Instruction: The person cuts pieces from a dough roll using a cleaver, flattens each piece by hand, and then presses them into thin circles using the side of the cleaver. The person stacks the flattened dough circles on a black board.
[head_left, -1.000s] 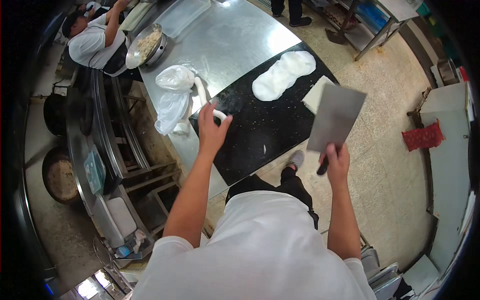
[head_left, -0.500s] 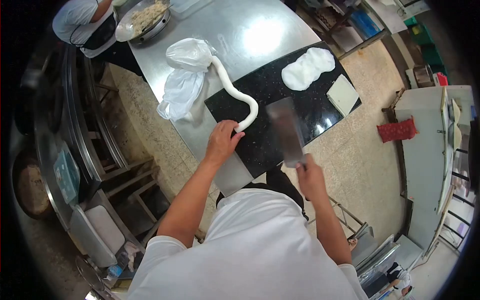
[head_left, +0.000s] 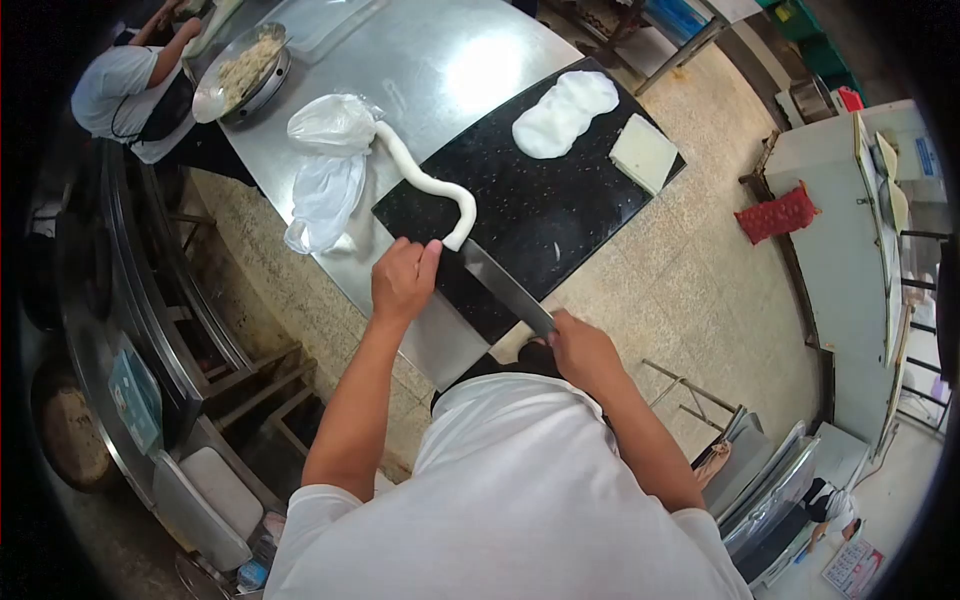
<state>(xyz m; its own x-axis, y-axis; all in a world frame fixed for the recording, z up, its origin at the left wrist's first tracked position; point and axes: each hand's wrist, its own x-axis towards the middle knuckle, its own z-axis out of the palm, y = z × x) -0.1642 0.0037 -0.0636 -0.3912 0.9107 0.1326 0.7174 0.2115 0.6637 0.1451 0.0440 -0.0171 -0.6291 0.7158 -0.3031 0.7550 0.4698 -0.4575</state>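
Observation:
A long white rope of dough (head_left: 425,183) winds from a clear plastic bag (head_left: 330,125) onto a black stone slab (head_left: 540,210). My left hand (head_left: 403,282) is closed at the rope's near end, thumb against the dough; its fingertips are partly hidden. In my right hand (head_left: 585,350) is the handle of a cleaver (head_left: 508,288). The blade is tilted on edge over the slab, its front corner close beside the dough's end. A flattened, lumpy white piece of dough (head_left: 565,113) lies at the slab's far side.
A square white stack (head_left: 643,153) sits on the slab's right corner. Beyond the bag, a metal bowl of filling (head_left: 245,80) stands near a co-worker (head_left: 135,95). Steel table (head_left: 430,70) surrounds the slab. A red mesh sack (head_left: 778,213) is off to the right.
The cleaver has swung left and down, turned on edge, and come up to the dough rope's end. My left hand stays at that end. The whole view has shifted slightly.

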